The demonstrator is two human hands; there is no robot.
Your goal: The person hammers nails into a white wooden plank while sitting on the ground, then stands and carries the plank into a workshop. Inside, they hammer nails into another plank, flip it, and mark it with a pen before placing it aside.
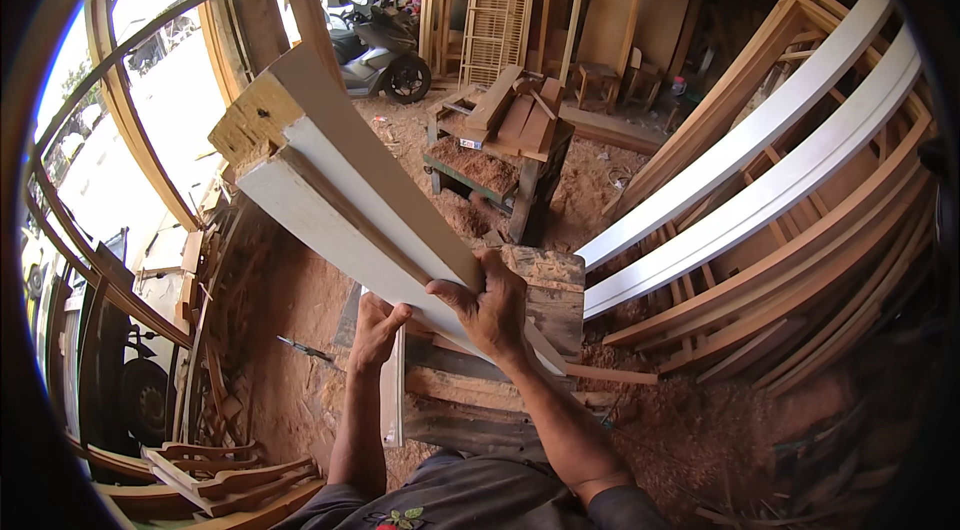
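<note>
A long white-painted wooden beam (350, 190) with a stepped edge slants up and away to the left, its bare sawn end raised toward the upper left. My right hand (485, 305) is closed around its right side, thumb across the top face. Lower down on the left, my left hand (377, 328) grips the beam's left edge, its thumb along the side and the other fingers partly hidden. Beneath the beam stands a rough wooden workbench (470, 405). Another white piece (393, 400) stands against the bench's left side, below my left hand.
Two long white boards (740, 170) lean at the right among bare timber frames (740, 310). Ahead is a saw table (530, 135) with planks and sawdust. A motorcycle (385, 55) is parked farther back. Shaped wood pieces (220, 485) lie at the lower left.
</note>
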